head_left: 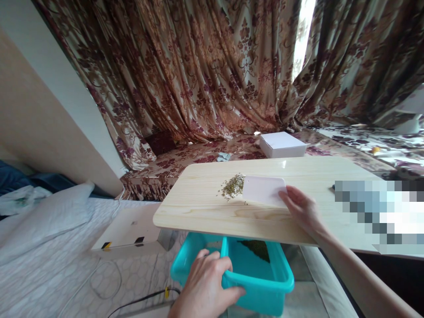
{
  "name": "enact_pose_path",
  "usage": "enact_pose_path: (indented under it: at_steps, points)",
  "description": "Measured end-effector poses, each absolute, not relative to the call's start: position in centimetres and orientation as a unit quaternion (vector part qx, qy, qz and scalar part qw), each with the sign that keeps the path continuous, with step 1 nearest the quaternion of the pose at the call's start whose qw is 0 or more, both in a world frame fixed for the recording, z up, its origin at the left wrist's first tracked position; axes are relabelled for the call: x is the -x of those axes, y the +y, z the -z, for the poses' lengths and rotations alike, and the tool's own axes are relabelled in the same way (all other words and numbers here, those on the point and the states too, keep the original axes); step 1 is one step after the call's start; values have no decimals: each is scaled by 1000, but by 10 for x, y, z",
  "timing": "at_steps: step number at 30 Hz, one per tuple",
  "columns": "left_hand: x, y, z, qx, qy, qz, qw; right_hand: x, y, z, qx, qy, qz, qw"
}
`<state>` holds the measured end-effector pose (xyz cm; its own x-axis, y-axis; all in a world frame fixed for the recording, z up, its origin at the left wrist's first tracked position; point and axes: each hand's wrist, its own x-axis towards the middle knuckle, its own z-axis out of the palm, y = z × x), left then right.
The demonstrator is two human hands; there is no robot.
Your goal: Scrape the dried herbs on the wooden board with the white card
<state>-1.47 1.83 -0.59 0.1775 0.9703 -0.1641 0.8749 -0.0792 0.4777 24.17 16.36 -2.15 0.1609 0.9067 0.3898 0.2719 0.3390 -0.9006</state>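
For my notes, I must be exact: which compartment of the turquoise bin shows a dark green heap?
The right compartment: a dark green heap lies toward its far side. The left compartment, across the divider, shows no such heap.

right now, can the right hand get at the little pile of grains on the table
Likely yes: the right hand holds a white scraper whose left edge reaches the grains, and nothing else seems to block the way.

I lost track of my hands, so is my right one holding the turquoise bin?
No, the right hand holds a flat white piece at the tabletop, while the left hand grips the turquoise bin.
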Motion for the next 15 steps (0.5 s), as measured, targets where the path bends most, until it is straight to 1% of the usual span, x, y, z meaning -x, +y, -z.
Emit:
enact_pose_path:
  at_steps: [8,15]
  points:
    - [13,18,4,-736,628,-105,229,-237,153,13,517,-572,-315,553]
    - [13,17,-1,-734,633,-105,225,-241,136,11,533,-594,-349,491]
